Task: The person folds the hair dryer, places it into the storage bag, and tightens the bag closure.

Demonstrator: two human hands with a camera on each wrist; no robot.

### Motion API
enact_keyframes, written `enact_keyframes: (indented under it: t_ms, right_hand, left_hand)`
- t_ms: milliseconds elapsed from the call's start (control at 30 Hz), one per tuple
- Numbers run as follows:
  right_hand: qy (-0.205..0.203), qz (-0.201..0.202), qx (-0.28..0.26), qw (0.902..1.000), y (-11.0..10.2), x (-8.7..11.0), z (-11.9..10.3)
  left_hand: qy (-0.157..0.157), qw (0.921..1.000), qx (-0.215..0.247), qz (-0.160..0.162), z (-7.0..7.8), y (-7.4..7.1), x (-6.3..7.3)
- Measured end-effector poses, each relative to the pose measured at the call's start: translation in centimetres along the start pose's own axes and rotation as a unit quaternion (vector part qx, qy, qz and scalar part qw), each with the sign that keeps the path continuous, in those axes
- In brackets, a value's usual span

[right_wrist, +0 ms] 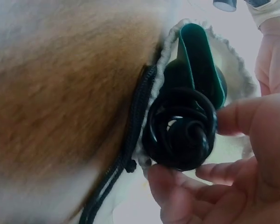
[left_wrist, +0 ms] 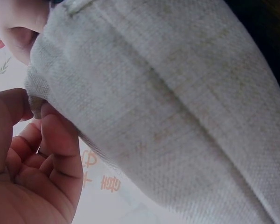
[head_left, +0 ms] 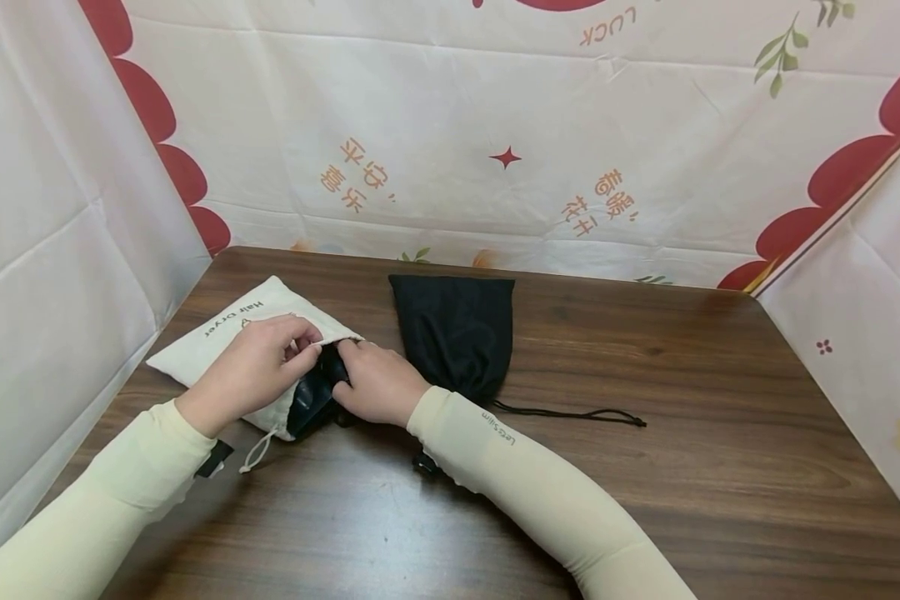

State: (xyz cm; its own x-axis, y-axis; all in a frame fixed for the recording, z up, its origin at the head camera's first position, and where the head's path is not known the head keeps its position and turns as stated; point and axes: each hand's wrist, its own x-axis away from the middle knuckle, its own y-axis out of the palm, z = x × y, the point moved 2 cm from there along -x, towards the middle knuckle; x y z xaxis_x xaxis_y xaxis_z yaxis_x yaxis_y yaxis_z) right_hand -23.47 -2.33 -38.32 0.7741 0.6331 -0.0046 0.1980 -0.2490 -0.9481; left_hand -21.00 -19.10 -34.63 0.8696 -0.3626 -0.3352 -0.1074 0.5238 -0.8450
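Note:
A cream cloth bag printed "Hair Dryer" lies at the table's left, its mouth facing right and towards me. My left hand pinches the upper edge of that mouth between thumb and fingertips. In the right wrist view, a coiled black cord sits in the opening, beside a dark green-black, flat-mouthed nozzle. My right hand grips the coil, thumb on one side and fingers on the other. Deeper contents are hidden by the cloth.
A black drawstring bag lies flat just behind my right forearm, its black string trailing right across the brown wooden table. A white drawstring loop hangs from the cream bag. Printed white curtains enclose the back and sides.

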Motion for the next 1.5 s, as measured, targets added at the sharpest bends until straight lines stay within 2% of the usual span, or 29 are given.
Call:
enact_keyframes:
  t_ms: [367, 733, 967, 1167, 1367, 1500]
  right_hand:
    - [0.017, -0.019, -0.036, 0.999, -0.1, 0.2, 0.2]
    - [0.052, -0.017, -0.06, 0.9967, 0.1, -0.3, 0.6]
    - [0.073, -0.02, -0.127, 0.9891, 0.6, -0.5, 0.8]
    - [0.092, -0.012, -0.177, 0.9799, 1.0, -0.6, 0.7]
    - [0.091, 0.01, -0.181, 0.9793, 1.0, -0.8, 0.6]
    - [0.097, 0.028, -0.195, 0.9755, 1.1, -0.8, 0.5]
  left_hand:
    - [0.002, 1.0, 0.002, -0.002, 0.1, 0.0, -0.1]
    - [0.004, 1.0, -0.002, -0.002, -0.2, 0.3, -0.2]
    - [0.004, 1.0, 0.006, -0.001, -0.2, 0.3, 0.0]
    - [0.005, 1.0, 0.007, -0.005, 0.1, 0.2, -0.1]
    - [0.002, 1.0, 0.007, -0.005, -0.1, 0.2, -0.1]
    - [-0.001, 0.9999, 0.011, -0.008, -0.2, 0.4, 0.1]
